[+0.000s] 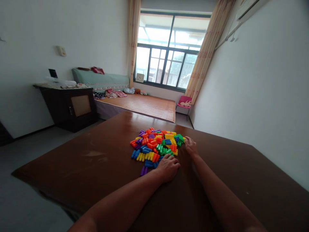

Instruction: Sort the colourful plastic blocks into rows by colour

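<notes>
A heap of bullet-shaped plastic building blocks (158, 140) in red, orange, yellow, green, blue and purple lies on the brown table (108, 180). At its near right edge, my left hand (168, 167) rests palm down with loosely bent fingers, touching the blocks and hiding part of a few blue ones. My right hand (191, 145) is at the right side of the heap, its fingertips against a yellow block and close to green blocks (179, 140). Neither hand visibly grasps a block. A purple block (144, 171) lies at the near edge, left of my left hand.
Beyond the table is a low bed with a woven mat (145, 104). A dark cabinet (70, 108) stands at the left, a pink chair (184, 100) with a doll at the back right. The table's right edge (277, 164) runs near the white wall.
</notes>
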`<state>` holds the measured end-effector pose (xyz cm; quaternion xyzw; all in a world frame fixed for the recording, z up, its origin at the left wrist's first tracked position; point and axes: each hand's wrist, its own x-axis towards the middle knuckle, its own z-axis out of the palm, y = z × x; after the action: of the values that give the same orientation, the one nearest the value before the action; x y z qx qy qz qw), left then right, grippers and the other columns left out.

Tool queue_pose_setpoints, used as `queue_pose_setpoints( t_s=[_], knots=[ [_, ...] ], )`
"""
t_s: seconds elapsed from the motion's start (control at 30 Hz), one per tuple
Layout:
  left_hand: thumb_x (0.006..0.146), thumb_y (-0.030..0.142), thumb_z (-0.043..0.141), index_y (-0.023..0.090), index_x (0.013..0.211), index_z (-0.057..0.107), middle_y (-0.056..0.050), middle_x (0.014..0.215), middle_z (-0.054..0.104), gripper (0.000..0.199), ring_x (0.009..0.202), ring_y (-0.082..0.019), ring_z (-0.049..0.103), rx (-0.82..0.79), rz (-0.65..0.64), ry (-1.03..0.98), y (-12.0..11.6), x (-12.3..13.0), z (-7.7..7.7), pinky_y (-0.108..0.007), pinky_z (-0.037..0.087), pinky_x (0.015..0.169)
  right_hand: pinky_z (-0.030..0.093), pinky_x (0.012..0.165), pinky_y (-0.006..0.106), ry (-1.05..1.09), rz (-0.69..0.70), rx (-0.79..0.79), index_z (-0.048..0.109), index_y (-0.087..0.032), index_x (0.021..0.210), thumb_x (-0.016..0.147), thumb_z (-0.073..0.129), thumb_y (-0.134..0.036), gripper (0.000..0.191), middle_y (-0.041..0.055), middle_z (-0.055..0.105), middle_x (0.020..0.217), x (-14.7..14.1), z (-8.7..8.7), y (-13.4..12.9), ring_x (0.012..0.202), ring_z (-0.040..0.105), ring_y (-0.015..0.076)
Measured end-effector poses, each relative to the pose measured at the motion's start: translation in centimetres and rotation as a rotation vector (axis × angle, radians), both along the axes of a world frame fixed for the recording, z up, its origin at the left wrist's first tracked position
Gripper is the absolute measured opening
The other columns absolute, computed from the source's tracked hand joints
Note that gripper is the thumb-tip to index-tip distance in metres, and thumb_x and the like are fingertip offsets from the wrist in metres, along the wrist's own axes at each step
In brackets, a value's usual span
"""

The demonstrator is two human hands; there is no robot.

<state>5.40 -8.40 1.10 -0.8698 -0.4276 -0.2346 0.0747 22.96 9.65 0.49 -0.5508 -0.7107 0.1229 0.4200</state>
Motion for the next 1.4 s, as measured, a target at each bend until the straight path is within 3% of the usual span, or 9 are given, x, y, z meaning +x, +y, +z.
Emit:
queue_pose_setpoints(
  t_s=[0.13, 0.23, 0.43, 0.7, 0.8, 0.97, 1.1, 1.2, 1.4],
  knots=[
    [0.09, 0.026, 0.049, 0.023, 0.1, 0.067, -0.005, 0.102, 0.069, 0.021, 0.099, -0.02, 0.058, 0.004, -0.018, -0.021, 0.3, -0.3, -0.3, -0.041, 0.035, 0.101, 0.034, 0.105, 0.05, -0.174, 0.033, -0.165, 0.066, -0.021, 0.105, 0.087, 0.044, -0.044, 0.037, 0.0127, 0.065, 0.119, -1.6, 2.2, 4.3, 0.119, 0.055, 0.0269],
    [0.09, 0.027, 0.049, 0.024, 0.099, 0.067, -0.005, 0.103, 0.069, 0.02, 0.098, -0.02, 0.058, -0.006, -0.02, -0.026, 0.5, -0.4, -0.4, -0.042, 0.034, 0.101, 0.041, 0.097, 0.051, -0.212, 0.068, -0.279, 0.069, -0.023, 0.095, 0.081, 0.055, -0.053, 0.036, 0.0099, 0.07, 0.103, -2.6, 2.9, 4.5, 0.105, 0.062, 0.0284],
    [0.089, 0.027, 0.05, 0.023, 0.099, 0.067, -0.005, 0.102, 0.069, 0.02, 0.1, -0.021, 0.058, -0.037, -0.013, -0.022, 0.6, -0.2, -0.2, -0.043, 0.034, 0.101, 0.054, 0.06, 0.032, 0.134, 0.372, -0.515, 0.065, -0.02, 0.09, 0.067, 0.068, -0.061, 0.047, 0.0046, 0.069, 0.086, -4.9, 4.0, -1.5, 0.077, 0.065, 0.021],
    [0.089, 0.028, 0.051, 0.019, 0.106, 0.064, -0.009, 0.109, 0.067, 0.023, 0.111, -0.023, 0.055, -0.065, 0.098, -0.054, 0.3, 0.2, 0.1, -0.044, 0.03, 0.105, 0.052, 0.087, 0.036, 0.232, 0.65, -0.464, 0.059, -0.026, 0.123, 0.081, 0.057, -0.06, 0.054, 0.0059, 0.062, 0.121, -5.1, 7.2, -8.7, 0.108, 0.059, 0.0224],
    [0.089, 0.029, 0.051, 0.017, 0.103, 0.065, -0.01, 0.111, 0.066, 0.023, 0.115, -0.025, 0.053, -0.062, 0.128, -0.049, 0.2, 0.2, 0.1, -0.044, 0.03, 0.106, 0.052, 0.086, 0.037, 0.155, 0.543, -0.347, 0.06, -0.023, 0.121, 0.082, 0.054, -0.059, 0.053, 0.0065, 0.065, 0.115, -3.1, 6.4, -9.1, 0.101, 0.062, 0.0231],
    [0.091, 0.026, 0.048, 0.019, 0.088, 0.069, -0.006, 0.098, 0.07, 0.022, 0.103, -0.023, 0.059, -0.067, 0.061, 0.005, -0.1, 0.1, 0.4, -0.047, 0.028, 0.107, 0.053, 0.08, 0.04, -0.051, 0.186, -0.213, 0.064, -0.019, 0.111, 0.078, 0.059, -0.05, 0.046, 0.0061, 0.069, 0.09, 0.4, 2.2, -9.0, 0.077, 0.065, 0.0219],
    [0.091, 0.025, 0.048, 0.02, 0.09, 0.069, -0.005, 0.093, 0.071, 0.022, 0.101, -0.021, 0.059, -0.052, 0.106, -0.001, -0.3, -0.1, 0.8, -0.046, 0.027, 0.108, 0.052, 0.087, 0.038, 0.052, 0.305, -0.173, 0.057, -0.022, 0.123, 0.069, 0.07, -0.041, 0.058, 0.0073, 0.066, 0.112, 0.1, 0.4, -10.1, 0.093, 0.065, 0.022],
    [0.093, 0.028, 0.046, 0.02, 0.087, 0.07, -0.005, 0.092, 0.072, 0.025, 0.102, -0.02, 0.059, -0.039, 0.183, -0.036, -0.4, -0.4, 1.3, -0.044, 0.026, 0.11, 0.056, 0.074, 0.033, 0.206, 0.47, -0.242, 0.043, -0.022, 0.137, 0.073, 0.067, -0.04, 0.071, 0.0092, 0.062, 0.122, -0.5, 0.5, -11.1, 0.082, 0.066, 0.0182],
    [0.099, 0.034, 0.035, 0.021, 0.086, 0.07, -0.005, 0.092, 0.072, 0.04, 0.101, -0.019, 0.06, 0.003, 0.256, -0.108, -0.9, -0.4, 2.3, -0.042, 0.031, 0.107, 0.052, 0.064, 0.03, 0.134, 0.375, -0.213, 0.058, -0.017, 0.121, 0.081, 0.055, -0.036, 0.044, 0.0002, 0.064, 0.065, 1.3, 0.1, -10.9, 0.058, 0.06, 0.015]
  ],
)
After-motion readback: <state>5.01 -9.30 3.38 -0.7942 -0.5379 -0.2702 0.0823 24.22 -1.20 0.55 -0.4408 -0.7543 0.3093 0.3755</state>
